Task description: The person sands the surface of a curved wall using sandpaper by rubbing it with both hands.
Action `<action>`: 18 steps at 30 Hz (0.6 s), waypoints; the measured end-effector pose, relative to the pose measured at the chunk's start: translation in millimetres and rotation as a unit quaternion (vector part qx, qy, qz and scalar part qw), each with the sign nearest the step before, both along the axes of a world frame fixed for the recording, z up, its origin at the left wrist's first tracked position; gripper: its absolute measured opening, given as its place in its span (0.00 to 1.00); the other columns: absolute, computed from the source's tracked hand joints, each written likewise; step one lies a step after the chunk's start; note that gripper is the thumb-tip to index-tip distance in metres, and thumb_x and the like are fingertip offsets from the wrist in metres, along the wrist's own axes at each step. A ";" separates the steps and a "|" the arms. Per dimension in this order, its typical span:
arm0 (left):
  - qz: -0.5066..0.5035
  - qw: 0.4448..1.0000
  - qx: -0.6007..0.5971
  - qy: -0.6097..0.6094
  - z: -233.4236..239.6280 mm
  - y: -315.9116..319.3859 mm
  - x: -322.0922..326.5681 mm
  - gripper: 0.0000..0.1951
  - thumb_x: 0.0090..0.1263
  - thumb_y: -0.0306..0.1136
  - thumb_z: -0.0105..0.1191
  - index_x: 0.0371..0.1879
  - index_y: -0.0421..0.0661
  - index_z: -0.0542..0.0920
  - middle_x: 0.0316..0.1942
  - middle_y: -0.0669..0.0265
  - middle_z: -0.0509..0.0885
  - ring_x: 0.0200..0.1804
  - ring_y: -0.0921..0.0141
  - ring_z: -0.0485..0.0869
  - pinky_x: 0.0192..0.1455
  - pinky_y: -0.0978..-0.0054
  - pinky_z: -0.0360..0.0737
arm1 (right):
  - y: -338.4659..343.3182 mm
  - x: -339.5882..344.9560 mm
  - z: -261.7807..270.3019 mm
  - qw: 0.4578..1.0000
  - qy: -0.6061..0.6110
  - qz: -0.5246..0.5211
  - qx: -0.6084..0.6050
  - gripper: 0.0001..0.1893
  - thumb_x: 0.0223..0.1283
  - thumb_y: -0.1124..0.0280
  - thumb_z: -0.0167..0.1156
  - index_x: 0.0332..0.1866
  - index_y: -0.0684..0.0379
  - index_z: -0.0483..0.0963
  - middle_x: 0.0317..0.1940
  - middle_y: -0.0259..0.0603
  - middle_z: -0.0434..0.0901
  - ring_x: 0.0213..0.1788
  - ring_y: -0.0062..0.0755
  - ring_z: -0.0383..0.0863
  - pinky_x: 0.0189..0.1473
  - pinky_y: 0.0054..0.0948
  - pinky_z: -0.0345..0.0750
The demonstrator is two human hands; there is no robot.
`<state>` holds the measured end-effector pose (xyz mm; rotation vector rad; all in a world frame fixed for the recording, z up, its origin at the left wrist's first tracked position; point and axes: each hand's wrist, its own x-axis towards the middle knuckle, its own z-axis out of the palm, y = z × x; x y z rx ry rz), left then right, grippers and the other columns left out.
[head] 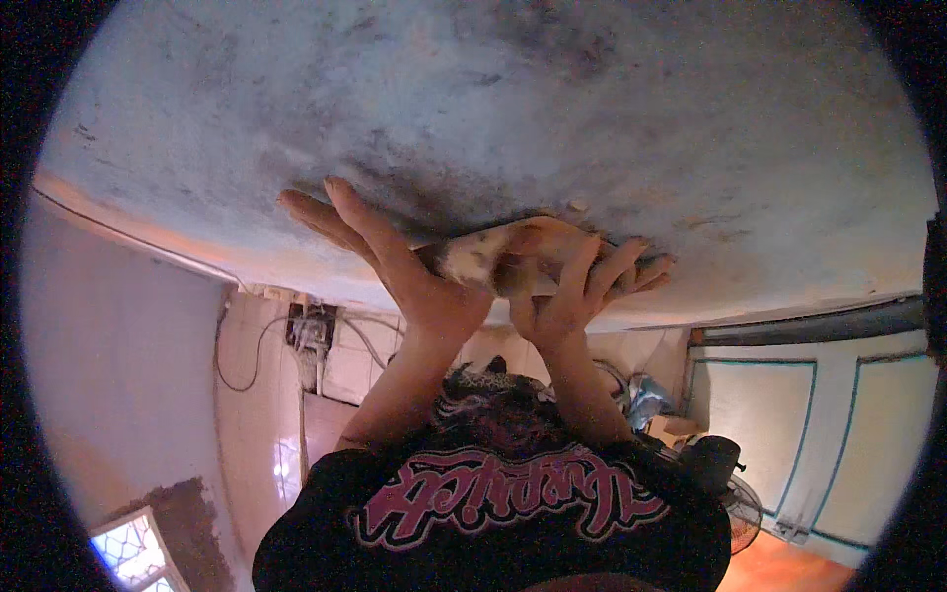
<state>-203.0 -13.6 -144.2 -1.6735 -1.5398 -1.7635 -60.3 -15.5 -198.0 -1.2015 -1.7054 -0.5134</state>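
Note:
My left hand (429, 285) is raised before a large, mottled blue-grey surface (473, 111), its fingers extended and spread apart. To its right is my right hand (566, 307), with several fingers apart and slightly bent. Between the two palms lies a tan and whitish piece of unclear material (473, 259), with a darker brown part near its middle. Its edges are blurred and partly covered by the hands, so whether either hand grips it cannot be told. A small pale bit (577, 206) shows just above it on the surface.
Below are a black shirt (488, 555) with pink lettering, a dark box with cables (311, 325) on the wall, and a small window (129, 547). On the right are a fan (742, 514) and a pale panelled door (755, 429) with blue-green trim.

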 end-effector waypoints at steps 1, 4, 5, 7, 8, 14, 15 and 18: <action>-0.002 1.000 -0.016 0.000 -3.3 -3.8 1.6 0.58 0.49 0.64 0.57 0.68 0.42 0.38 0.65 0.35 0.25 0.68 0.45 0.23 0.65 0.43 0.33 | 1.8 1.0 -3.4 0.999 -0.040 -0.024 0.020 0.42 0.54 0.39 0.46 0.63 0.67 0.56 0.68 0.62 0.40 0.67 0.74 0.30 0.58 0.72 0.29; 0.003 1.000 -0.011 -0.011 0.7 3.8 -3.1 0.57 0.50 0.67 0.54 0.68 0.41 0.39 0.65 0.35 0.25 0.68 0.44 0.23 0.64 0.42 0.31 | 3.6 -8.4 0.0 0.999 -0.031 -0.028 0.017 0.37 0.50 0.40 0.51 0.56 0.62 0.63 0.63 0.60 0.47 0.65 0.78 0.31 0.56 0.75 0.31; -0.003 1.000 0.005 0.013 4.5 5.2 -5.3 0.57 0.49 0.66 0.55 0.68 0.42 0.39 0.65 0.35 0.25 0.68 0.44 0.23 0.63 0.41 0.30 | -0.4 -10.0 1.4 1.000 0.015 -0.005 -0.008 0.31 0.46 0.43 0.58 0.49 0.57 0.69 0.58 0.58 0.55 0.64 0.81 0.32 0.54 0.78 0.32; -0.011 0.999 0.020 0.038 6.3 5.1 -3.7 0.58 0.48 0.66 0.56 0.69 0.42 0.40 0.65 0.35 0.25 0.68 0.43 0.23 0.63 0.40 0.29 | -0.2 -9.2 4.8 1.000 0.017 -0.005 0.003 0.32 0.46 0.42 0.58 0.51 0.57 0.69 0.59 0.58 0.54 0.64 0.81 0.33 0.54 0.78 0.32; -0.015 0.999 0.032 0.012 6.0 7.2 1.6 0.58 0.47 0.66 0.56 0.69 0.42 0.40 0.65 0.35 0.25 0.68 0.43 0.23 0.62 0.39 0.29 | 1.6 -8.1 5.7 1.000 0.019 -0.006 0.019 0.33 0.46 0.42 0.58 0.52 0.57 0.69 0.59 0.58 0.54 0.64 0.81 0.34 0.54 0.78 0.32; 0.004 1.000 0.021 -0.008 1.8 13.6 13.1 0.59 0.46 0.68 0.55 0.68 0.40 0.42 0.65 0.34 0.26 0.68 0.42 0.24 0.62 0.39 0.28 | 1.6 2.0 -4.6 1.000 -0.012 -0.010 0.017 0.33 0.47 0.43 0.58 0.54 0.56 0.68 0.60 0.60 0.53 0.63 0.82 0.35 0.54 0.79 0.32; 0.004 0.999 0.037 -0.019 10.4 10.7 10.8 0.59 0.47 0.68 0.54 0.68 0.40 0.42 0.65 0.34 0.26 0.68 0.42 0.24 0.62 0.39 0.28 | 1.3 -0.8 0.3 1.000 -0.011 -0.010 0.016 0.33 0.47 0.43 0.58 0.54 0.56 0.68 0.60 0.60 0.53 0.63 0.82 0.35 0.54 0.79 0.32; -0.008 0.997 0.073 -0.002 24.2 11.7 14.7 0.58 0.47 0.68 0.55 0.68 0.39 0.42 0.65 0.35 0.26 0.68 0.43 0.25 0.64 0.42 0.31 | 6.9 4.4 12.7 1.000 0.020 -0.003 0.001 0.33 0.46 0.43 0.58 0.54 0.55 0.67 0.60 0.59 0.53 0.63 0.82 0.35 0.53 0.80 0.32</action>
